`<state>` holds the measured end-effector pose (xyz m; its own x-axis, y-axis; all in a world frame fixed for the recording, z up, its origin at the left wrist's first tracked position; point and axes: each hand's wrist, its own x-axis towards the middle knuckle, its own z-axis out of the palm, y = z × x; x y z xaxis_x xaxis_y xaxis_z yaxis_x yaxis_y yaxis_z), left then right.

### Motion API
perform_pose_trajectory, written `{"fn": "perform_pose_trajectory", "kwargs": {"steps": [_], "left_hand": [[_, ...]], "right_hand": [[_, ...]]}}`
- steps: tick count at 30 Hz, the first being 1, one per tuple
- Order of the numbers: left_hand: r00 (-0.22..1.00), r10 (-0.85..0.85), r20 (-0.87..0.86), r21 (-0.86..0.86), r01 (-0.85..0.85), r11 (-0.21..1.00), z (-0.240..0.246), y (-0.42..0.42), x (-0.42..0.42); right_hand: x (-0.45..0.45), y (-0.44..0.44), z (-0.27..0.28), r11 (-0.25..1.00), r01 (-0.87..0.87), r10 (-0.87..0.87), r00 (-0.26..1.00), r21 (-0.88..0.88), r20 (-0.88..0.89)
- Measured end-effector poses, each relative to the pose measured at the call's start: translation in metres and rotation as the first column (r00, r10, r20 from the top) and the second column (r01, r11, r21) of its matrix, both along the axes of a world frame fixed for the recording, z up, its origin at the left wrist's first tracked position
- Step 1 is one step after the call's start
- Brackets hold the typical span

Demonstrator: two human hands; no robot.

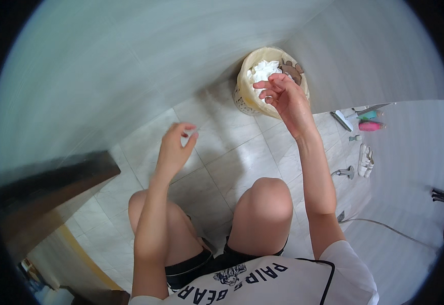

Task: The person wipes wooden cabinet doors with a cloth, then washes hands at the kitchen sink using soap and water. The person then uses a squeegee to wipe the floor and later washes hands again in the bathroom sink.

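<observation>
My right hand (285, 97) is held over the near side of a round waste bin (244, 101), palm partly turned up, fingers spread and slightly curled, with nothing in it. The bin has a pale yellow plastic liner (250, 68) folded over its rim. Inside lie crumpled white tissues (265, 70) and a brown item (291, 71) whose kind I cannot tell. Lower left of the bin, my left hand (178, 145) hangs above the tiled floor (222, 152), its thumb and fingers curved with a gap between them and nothing held.
Beyond my right arm are a floor brush (343, 121), a pink bottle (370, 126), white sandals (365, 160) and a shower head (347, 172) with a hose (389, 228). A dark wooden edge (103, 167) juts in at left. Smooth walls stand behind and beside the bin.
</observation>
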<state>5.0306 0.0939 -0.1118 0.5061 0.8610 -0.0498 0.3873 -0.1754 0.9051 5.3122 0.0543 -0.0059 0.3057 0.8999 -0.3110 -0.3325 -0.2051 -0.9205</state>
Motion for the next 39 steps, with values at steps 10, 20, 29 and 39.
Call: {"fn": "perform_pose_trajectory", "kwargs": {"steps": [10,20,29,39], "left_hand": [[0.931,0.338,-0.136,0.129,-0.322,0.938,0.014,0.030,-0.056],[0.906,0.273,-0.325,0.228,-0.205,0.952,0.054,-0.014,-0.082],[0.900,0.241,-0.364,0.147,-0.200,0.969,0.063,-0.022,-0.079],[0.814,-0.192,-0.549,-0.158,0.124,0.980,0.053,-0.035,-0.058]], "right_hand": [[-0.037,-0.010,-0.203,0.839,-0.370,0.482,0.846,-0.399,0.229],[-0.020,0.031,-0.377,0.965,-0.168,0.210,0.023,-0.204,0.977],[-0.088,-0.007,-0.368,0.780,-0.590,0.320,0.091,-0.208,0.943],[-0.045,-0.049,-0.307,0.531,-0.609,0.729,-0.027,-0.589,0.684]]}}
